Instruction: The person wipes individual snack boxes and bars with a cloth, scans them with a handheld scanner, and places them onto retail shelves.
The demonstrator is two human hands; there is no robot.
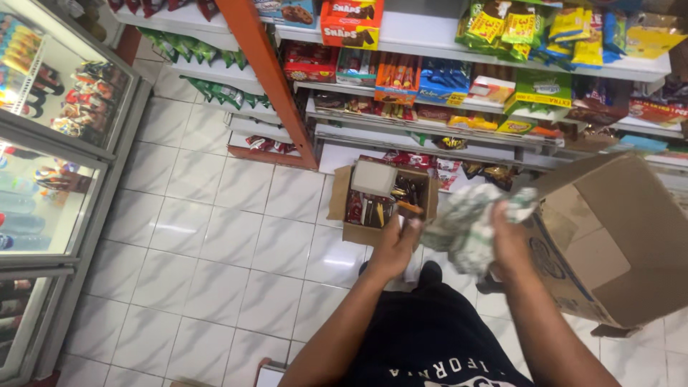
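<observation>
We stand over a tiled shop floor, both arms stretched forward and down. Our right hand [510, 240] is closed around a crumpled white-and-green plastic bag [469, 226], which bunches out to the left of the fist; the grip is tight, likely because loose film would otherwise slip or unfold. Our left hand [395, 247] sits just beside the bag's left end, fingers curled; the picture is blurred there, so we cannot tell whether it pinches the bag's edge or only hovers at it. Just beyond the left hand, on the floor, a small open carton [342, 197] holds dark and red packets with a pale flat box lying on top; its flaps are folded out, which keeps the contents reachable from above. To the right of the right hand a large empty carton [616, 236] lies tipped on its side, mouth toward us, touching or nearly touching the wrist. Farther ahead, beyond both hands, shelves [430, 32] carry rows of snack packs. Well off to the left of the left hand stands a glass-door fridge [64, 143] with bottles.
</observation>
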